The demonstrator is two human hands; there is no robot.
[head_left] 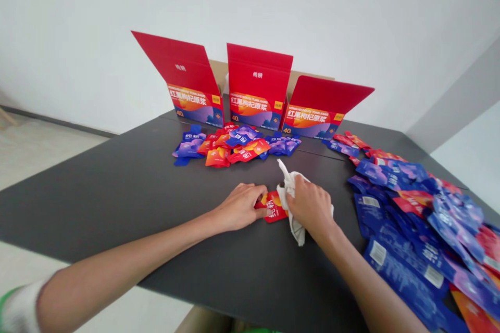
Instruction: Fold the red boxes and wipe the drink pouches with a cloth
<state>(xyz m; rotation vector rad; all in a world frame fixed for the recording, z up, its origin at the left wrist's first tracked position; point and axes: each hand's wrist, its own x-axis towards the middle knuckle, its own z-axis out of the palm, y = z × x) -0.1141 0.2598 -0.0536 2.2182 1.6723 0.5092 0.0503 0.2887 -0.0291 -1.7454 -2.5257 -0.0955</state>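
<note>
Red card flaps [175,60] rise from three cartons [255,106] reading 红黑枸杞原浆 and 40 in the head view, behind a pile of glossy pouches [250,151] on the matte black table [156,192]. Nearer, flat on the tabletop, lies a red pouch [274,210] — the left hand [242,207] pinches its left end between thumb and fingers, the right hand [312,203], fingers curled, clutches a crumpled white cloth [290,183] against its other end. Slick blue and red sachets [414,229], some showing white barcode panels [378,253], heap at right.
</note>
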